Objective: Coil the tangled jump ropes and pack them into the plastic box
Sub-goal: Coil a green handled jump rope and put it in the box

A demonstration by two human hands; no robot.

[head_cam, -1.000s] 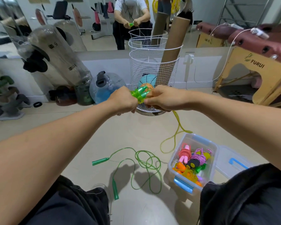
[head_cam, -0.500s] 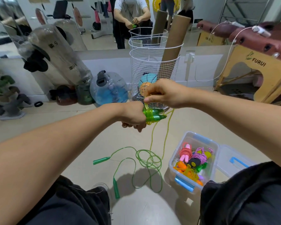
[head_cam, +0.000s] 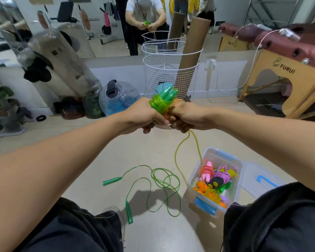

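We note left hand (head_cam: 144,115) gripping translucent green handles (head_cam: 168,93), glossy cord wound round; right hand (head_cam: 187,116) pinching slack yellow-green cord (head_cam: 178,151), 3 o'clock.

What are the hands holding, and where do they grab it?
Both grip one green jump rope. The left hand holds its handles below the wound coil; the right hand grips the loose cord hanging from it.

Beige floor (head_cam: 91,157): loose green rope (head_cam: 158,180), open plastic box (head_cam: 215,180), wire basket (head_cam: 171,77).
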